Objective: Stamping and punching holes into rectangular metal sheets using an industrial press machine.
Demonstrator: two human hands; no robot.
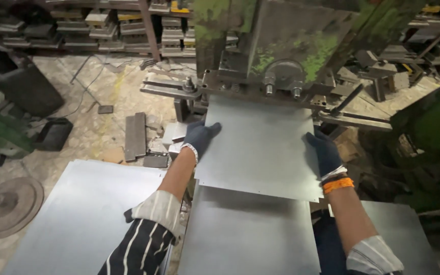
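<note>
1. Left hand [201, 135], in a dark glove, lies on the left edge of a flat grey metal sheet [260, 147]; its grip is clamped on that edge, fingers spread over the top face
2. Right hand [324, 151], also in a dark glove with an orange band at the wrist, holds the sheet's right edge — grip closed on it, thumb side up
3. The metal sheet lies level between both hands, its far edge pushed under the head of a green press machine [291, 46], its near edge overhanging a lower sheet [250, 234] on the bench
4. A further stack of grey sheets [82, 214] rests to the left, just beside the striped sleeve [146, 239] of the left arm; another sheet corner [398, 229] shows at the right
5. Press paint is worn and flaking; bolts and a round fitting show at its front
6. Floor [92, 127] is pale, stained stone — strewn with metal blocks, a flat bar, cables and a round disc [8, 206] at far left
7. Shelving [108, 25] at the rear holds stacked metal dies
</note>
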